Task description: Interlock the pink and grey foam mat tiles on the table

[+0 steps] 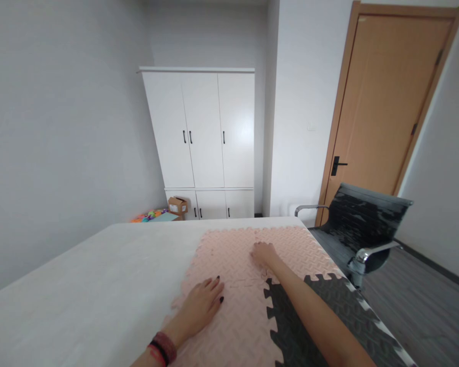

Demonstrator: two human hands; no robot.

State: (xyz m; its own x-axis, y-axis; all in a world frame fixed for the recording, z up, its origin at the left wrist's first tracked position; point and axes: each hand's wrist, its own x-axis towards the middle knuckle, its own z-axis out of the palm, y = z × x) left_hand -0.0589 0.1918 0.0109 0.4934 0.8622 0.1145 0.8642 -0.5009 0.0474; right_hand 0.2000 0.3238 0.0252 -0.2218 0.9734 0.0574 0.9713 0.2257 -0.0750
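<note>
I am looking down at a white table [80, 275] carrying 3 joined pink foam mat tiles [229, 255], with 1 dark grey foam tile [309, 326] interlocked just right of my left fingers and under my right forearm. Beyond the fingertips a white cupboard [202, 137] is standing against the wall, and a black chair [359, 224] is sitting to the right of my right hand [263, 253]. That hand is pressing flat on the pink seam, fingers apparently held together, though their tips are hard to make out. My left hand [201, 306] is resting palm down, fingers slightly apart, gripping nothing. I am judging that uneven pressing could pop the toothed seams apart or slide the mat toward the table edge. The grey tile's near end is cut off by the frame.
</note>
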